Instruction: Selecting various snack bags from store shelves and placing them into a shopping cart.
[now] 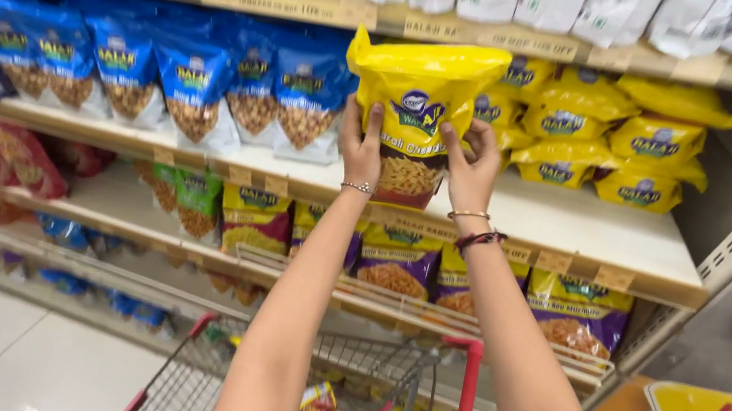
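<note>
Both hands hold one yellow snack bag (421,95) upright in front of the middle shelf (581,236), its lower edge just above the shelf's front lip. The left hand (361,147) grasps the bag's lower left side, fingers wrapped onto the front, a beaded bracelet at the wrist. The right hand (471,166) grips the lower right side in the same way, with a thin bangle and a dark red thread band at its wrist. The bag has a clear window low on its front that shows pale, stick-shaped snacks. Behind and to the right of the held bag, more yellow bags (643,144) lie stacked at the back of that shelf, with bare shelf board in front of them. To the left of the held bag, a row of blue bags (196,85) stands along the same shelf. On the shelf below it stand purple-and-yellow bags (396,261). Directly beneath the forearms is a red-framed wire trolley (353,394), with a few yellow packets lying in its basket.
</note>
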